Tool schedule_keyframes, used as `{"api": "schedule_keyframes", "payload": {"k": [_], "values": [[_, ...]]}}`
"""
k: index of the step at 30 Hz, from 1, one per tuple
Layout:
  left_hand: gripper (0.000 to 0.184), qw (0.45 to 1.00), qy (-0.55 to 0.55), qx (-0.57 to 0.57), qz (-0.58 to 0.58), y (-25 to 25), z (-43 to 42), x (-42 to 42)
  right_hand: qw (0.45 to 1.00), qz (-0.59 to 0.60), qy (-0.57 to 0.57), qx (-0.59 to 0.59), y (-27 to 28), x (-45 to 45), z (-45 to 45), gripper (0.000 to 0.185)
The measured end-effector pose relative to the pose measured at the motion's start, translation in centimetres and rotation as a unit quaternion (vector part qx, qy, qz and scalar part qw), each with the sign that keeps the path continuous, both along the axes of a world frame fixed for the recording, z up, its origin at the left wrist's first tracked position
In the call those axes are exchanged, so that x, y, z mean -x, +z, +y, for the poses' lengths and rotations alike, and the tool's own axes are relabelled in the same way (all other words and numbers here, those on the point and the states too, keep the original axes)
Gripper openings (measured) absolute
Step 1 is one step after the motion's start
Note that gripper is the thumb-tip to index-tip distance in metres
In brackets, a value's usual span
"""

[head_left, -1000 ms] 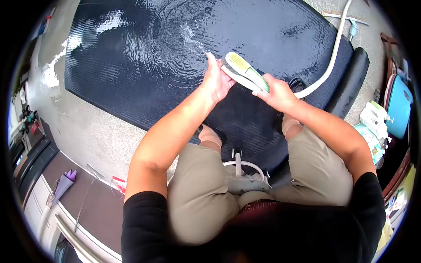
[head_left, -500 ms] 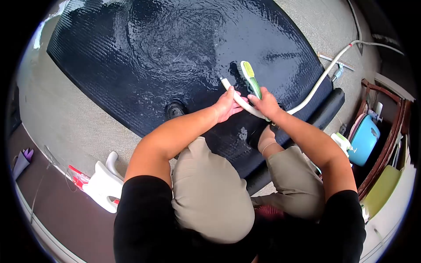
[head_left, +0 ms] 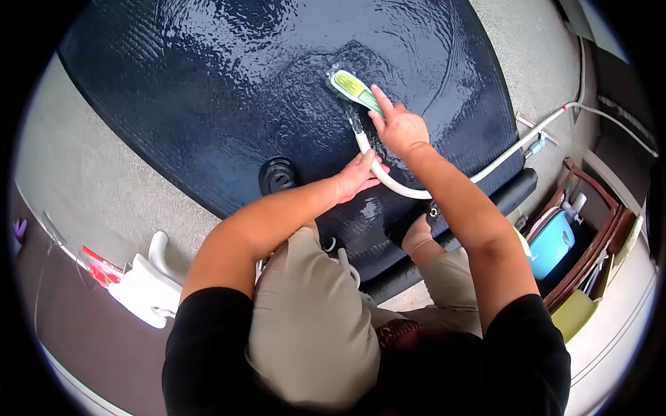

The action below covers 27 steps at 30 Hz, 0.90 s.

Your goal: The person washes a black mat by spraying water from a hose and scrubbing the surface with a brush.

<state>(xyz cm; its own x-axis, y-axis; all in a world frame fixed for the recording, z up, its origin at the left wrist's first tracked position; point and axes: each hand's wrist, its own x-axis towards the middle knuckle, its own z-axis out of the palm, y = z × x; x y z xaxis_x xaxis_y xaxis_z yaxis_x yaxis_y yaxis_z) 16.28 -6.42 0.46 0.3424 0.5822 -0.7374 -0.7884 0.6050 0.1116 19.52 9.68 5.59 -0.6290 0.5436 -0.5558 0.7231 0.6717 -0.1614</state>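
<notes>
My left hand (head_left: 359,177) is closed around a white hose (head_left: 399,188) just behind its end, and water runs from that end. My right hand (head_left: 401,127) grips the green handle of a scrub brush (head_left: 352,87), index finger stretched along it. The brush head, white with a yellow-green top, lies against a wet dark ribbed mat (head_left: 229,132), and water splashes around it. Its bristles face down, hidden from view. Ripples and a thin sheet of water cover the mat around both hands.
Part of the mat's near edge is rolled (head_left: 517,191). A squeegee (head_left: 538,135) lies by the right edge. At right, a brown wooden frame (head_left: 590,270) holds a blue basin (head_left: 553,244). A white-and-red plastic object (head_left: 146,291) stands at left. My shoe (head_left: 277,177) is on the mat.
My right hand has moved the brush forward and left, from above the mat down onto its wet surface. Water now flows visibly from the hose end. The camera view has shifted slightly.
</notes>
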Motion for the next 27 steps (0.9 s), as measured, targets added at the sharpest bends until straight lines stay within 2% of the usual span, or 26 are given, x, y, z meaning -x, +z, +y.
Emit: {"api": "schedule_keyframes", "payload": {"k": [1,4,6,9,11,13,14,15,17,18,19,22,24,25,27], "values": [[0.038,1.0,-0.004,-0.012,0.012,0.0,0.1,0.4,1.0,0.018,-0.019,-0.002,0.2,2.7,-0.1,0.053],[0.038,1.0,-0.002,-0.003,0.024,1.2,-0.2,1.6,0.999,-0.007,-0.048,0.009,0.2,3.7,-1.6,0.052],[0.04,1.0,0.009,-0.004,0.014,1.0,-0.7,1.7,0.999,-0.017,-0.012,0.043,0.2,-1.8,-2.3,0.054],[0.041,0.999,0.043,0.01,0.012,-0.4,-1.9,1.1,0.999,-0.019,0.039,0.025,0.4,-12.3,-3.7,0.06],[0.042,0.998,0.052,0.015,0.02,-0.6,-2.1,1.6,0.998,-0.009,0.051,0.026,0.6,-14.1,-3.7,0.059],[0.043,0.993,0.088,-0.021,0.078,-1.7,-1.8,2.3,0.996,-0.005,0.087,-0.027,-0.3,-7.6,-2.8,0.058],[0.044,0.993,0.092,-0.001,0.079,-0.7,-2.1,2.3,0.997,0.007,0.078,-0.007,-0.1,-7.5,-3.1,0.056],[0.045,0.991,0.083,0.002,0.102,-1.1,-1.3,2.9,0.997,0.015,0.073,-0.02,-0.7,-3.8,-2.5,0.055],[0.048,0.989,0.08,-0.011,0.125,-1.8,-0.4,4.4,0.999,0.037,0.004,-0.02,-1.5,5.2,-2.4,0.053],[0.05,0.984,0.08,-0.029,0.158,-1.7,0.1,6.2,0.998,0.033,-0.049,0.016,-0.4,12.9,-2.0,0.053],[0.044,0.982,0.078,-0.007,0.174,-1.5,0.4,6.7,0.996,0.017,-0.077,0.044,0.6,15.1,-2.0,0.053],[0.047,0.974,0.06,0.005,0.219,-2.2,0.6,7.2,0.995,0.039,-0.087,0.042,-1.0,13.3,-3.1,0.054],[0.048,0.978,0.069,0.021,0.194,-1.2,0.3,7.0,0.997,0.015,-0.074,0.033,-0.8,8.4,-4.4,0.055],[0.046,0.975,0.053,0.003,0.215,-2.7,-0.3,6.2,0.997,-0.001,-0.067,0.024,-0.5,4.8,-4.9,0.056],[0.045,0.975,0.048,-0.027,0.213,-2.1,-0.7,6.5,0.997,-0.018,-0.077,0.016,0.4,-0.2,-5.7,0.057]]}}
